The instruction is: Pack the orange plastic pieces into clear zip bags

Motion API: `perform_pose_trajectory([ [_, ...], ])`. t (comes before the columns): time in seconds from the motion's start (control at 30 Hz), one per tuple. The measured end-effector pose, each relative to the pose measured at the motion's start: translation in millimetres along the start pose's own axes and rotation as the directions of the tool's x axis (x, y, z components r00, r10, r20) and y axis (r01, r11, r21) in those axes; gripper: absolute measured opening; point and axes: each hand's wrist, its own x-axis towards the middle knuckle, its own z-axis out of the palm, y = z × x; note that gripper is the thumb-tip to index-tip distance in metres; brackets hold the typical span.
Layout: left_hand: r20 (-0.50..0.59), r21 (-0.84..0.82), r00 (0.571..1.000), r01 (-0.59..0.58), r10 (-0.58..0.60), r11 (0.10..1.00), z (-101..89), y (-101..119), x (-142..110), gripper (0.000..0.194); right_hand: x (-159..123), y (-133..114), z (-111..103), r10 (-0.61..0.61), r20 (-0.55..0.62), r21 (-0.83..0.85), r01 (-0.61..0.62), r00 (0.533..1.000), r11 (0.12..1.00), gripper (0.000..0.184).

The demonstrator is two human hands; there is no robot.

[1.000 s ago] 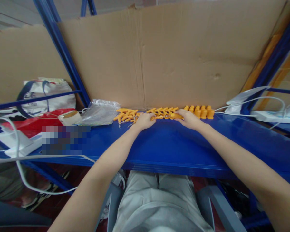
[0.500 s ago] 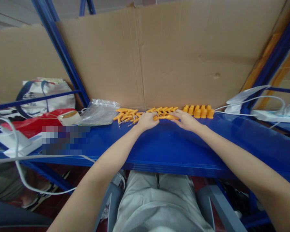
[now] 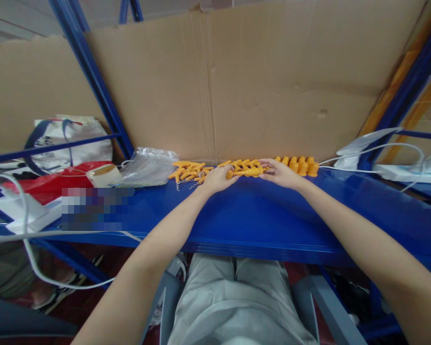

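Note:
My left hand (image 3: 220,179) is closed around the handle end of an orange-yellow corkscrew (image 3: 251,171), which lies level between my hands. My right hand (image 3: 279,173) pinches the other end with thumb and fingertips. Whether a metal spiral sits inside the held piece, I cannot tell. Beyond my left hand lies a pile of orange-yellow T-shaped handles with metal spirals (image 3: 188,170). A slanted row of similar handles (image 3: 239,164) rests just behind the held corkscrew. Bell-shaped orange-yellow pieces (image 3: 302,167) stand in rows to the right, partly hidden by my right hand.
Cardboard (image 3: 266,86) walls the back of the blue table (image 3: 237,215). Left are a clear plastic bag (image 3: 149,167), a red bag (image 3: 64,179), a white tote (image 3: 75,146) and cables. A white power strip (image 3: 409,172) lies at the right.
My right hand has shifted slightly right along the corkscrew, so more of its orange-yellow body shows between my hands. My left hand has stayed almost in place.

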Motion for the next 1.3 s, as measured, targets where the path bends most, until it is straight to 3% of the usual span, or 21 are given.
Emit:
perform_pose_trajectory([
  [0.27, -0.063, -0.059, 0.998, -0.029, 0.025, 0.998, 5.8, -5, 3, 0.033, 0, -8, 3, 0.196, -0.021, 0.186, -0.188, 0.980, 0.964, 0.044],
  [0.43, -0.079, -0.077, 0.997, -0.032, 0.026, 0.997, 3.9, -4, 2, 0.034, -1, -16, 5, 0.284, -0.041, 0.150, -0.275, 0.958, 0.950, 0.034],
  [0.77, -0.108, -0.027, 0.994, 0.022, -0.025, 0.999, 3.3, -4, 2, 0.039, -4, -19, -4, 0.218, 0.082, 0.274, -0.232, 0.973, 0.933, 0.044],
  [0.9, -0.137, -0.019, 0.990, -0.014, 0.011, 1.000, 2.1, -3, 1, 0.036, -6, -27, -2, 0.279, 0.080, 0.294, -0.290, 0.957, 0.911, 0.024],
  [1.13, -0.177, -0.026, 0.983, -0.058, 0.053, 0.998, 3.3, -3, 1, 0.036, -6, -40, 5, 0.425, 0.099, 0.270, -0.435, 0.900, 0.859, 0.041],
  [1.3, -0.176, -0.036, 0.984, -0.037, 0.030, 0.999, 3.9, -5, 2, 0.035, -8, -38, -1, 0.341, 0.155, 0.311, -0.373, 0.927, 0.874, 0.032],
])
